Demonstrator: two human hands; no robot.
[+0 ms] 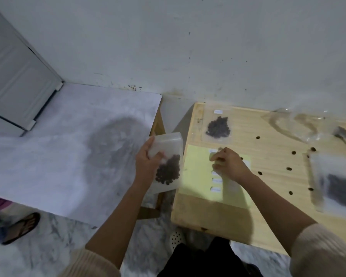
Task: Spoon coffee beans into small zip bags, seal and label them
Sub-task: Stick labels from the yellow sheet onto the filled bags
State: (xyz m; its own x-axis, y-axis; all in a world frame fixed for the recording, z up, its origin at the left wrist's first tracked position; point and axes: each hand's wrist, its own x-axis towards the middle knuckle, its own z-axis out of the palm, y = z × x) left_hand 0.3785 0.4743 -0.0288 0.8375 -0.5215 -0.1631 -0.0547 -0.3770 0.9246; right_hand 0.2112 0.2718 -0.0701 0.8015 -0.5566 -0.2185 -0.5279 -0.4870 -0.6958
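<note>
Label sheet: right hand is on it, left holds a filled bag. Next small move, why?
Probably the right hand peels a label off the yellow sheet and sticks it on the bag in the left hand: no label visible there, while the far bag has one.

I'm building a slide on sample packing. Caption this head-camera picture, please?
Left hand holds a bag of coffee beans while the right hand picks at a yellow label sheet.

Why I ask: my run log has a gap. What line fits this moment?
stage: labelling | left hand: holds filled bag beside table | right hand: fingers curled on label sheet | labelled bag: flat on table
</note>
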